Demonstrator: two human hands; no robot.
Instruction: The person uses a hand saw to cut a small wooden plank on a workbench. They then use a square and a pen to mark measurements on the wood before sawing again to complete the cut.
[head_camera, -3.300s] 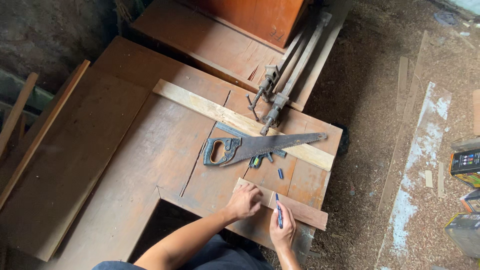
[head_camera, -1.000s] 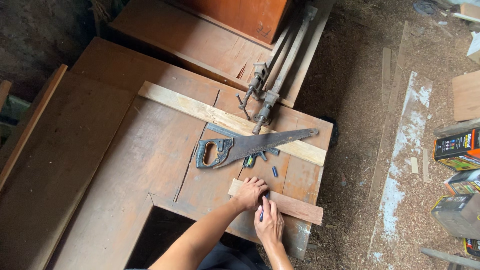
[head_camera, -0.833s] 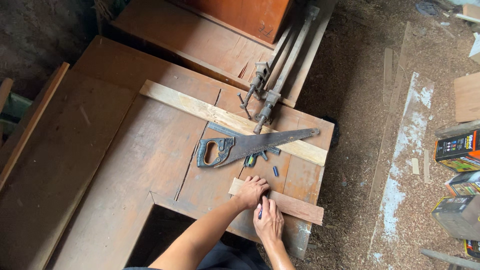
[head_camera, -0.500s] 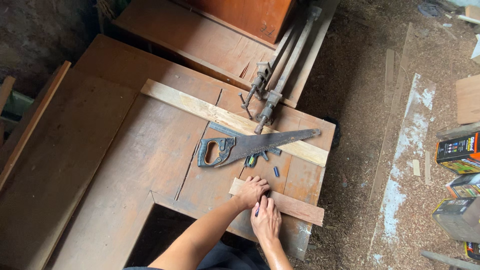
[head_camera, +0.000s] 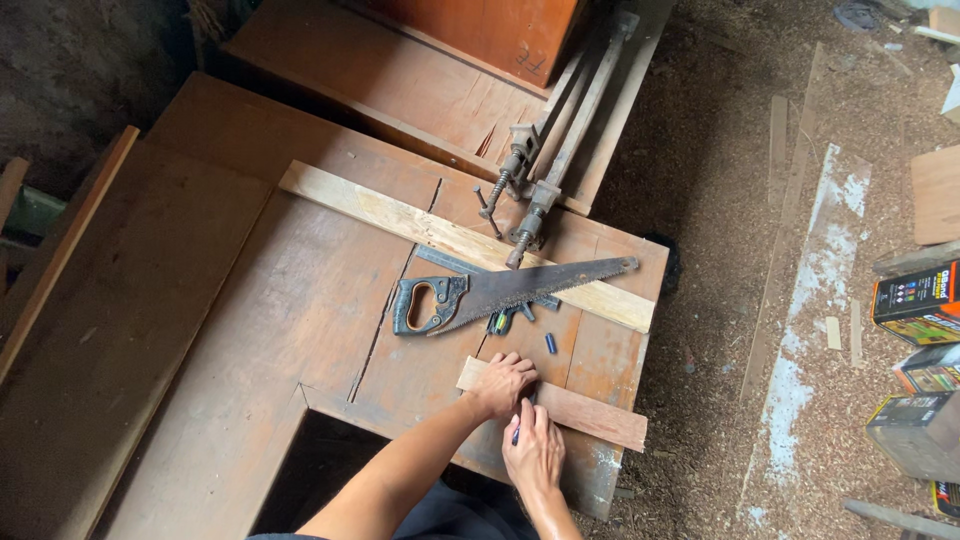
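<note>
Left hand (head_camera: 503, 382) pressed flat on short wood strip (head_camera: 556, 404), fingers spread, pinning strip to bench (head_camera: 300, 300) near front edge. Right hand (head_camera: 533, 453) just below, fingers closed around blue pen (head_camera: 516, 434), tip at strip's near edge. Marking appears under way; whether any line is drawn cannot be told. Hand saw (head_camera: 500, 294) lies untouched beyond strip, across long pale plank (head_camera: 440, 235). Cut seemingly not begun: strip whole. Bar clamps (head_camera: 545, 150) idle at bench rear.
</note>
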